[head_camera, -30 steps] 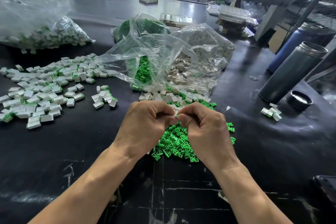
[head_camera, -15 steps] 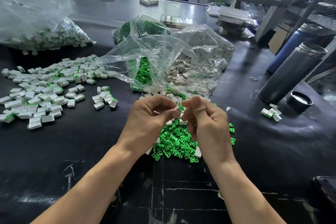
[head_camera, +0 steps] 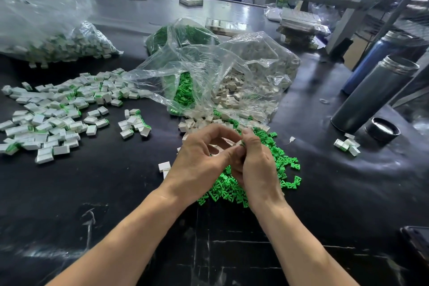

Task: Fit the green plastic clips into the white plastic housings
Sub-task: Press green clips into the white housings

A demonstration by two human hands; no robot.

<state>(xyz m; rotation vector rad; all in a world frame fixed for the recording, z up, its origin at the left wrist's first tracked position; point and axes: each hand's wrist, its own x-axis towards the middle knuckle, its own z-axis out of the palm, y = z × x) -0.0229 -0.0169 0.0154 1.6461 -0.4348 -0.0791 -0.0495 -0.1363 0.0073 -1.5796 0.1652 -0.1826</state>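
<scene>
Above the bench (head_camera: 325, 193), the left hand (head_camera: 199, 160) and right hand (head_camera: 255, 165) pinch 1 small, light, stiff white housing (head_camera: 237, 144) with a green clip (head_camera: 242, 143) in their fingers, best gripped by its flat sides, while uncountably many loose clips (head_camera: 285, 162) and finished pieces (head_camera: 58, 114) lie around.

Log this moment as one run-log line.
left hand: pinching white housing | right hand: pressing green clip in | loose clips: under hands | step: fitting

Bright overhead glare on the table (head_camera: 232, 10) (edges warped, blurred).
</scene>
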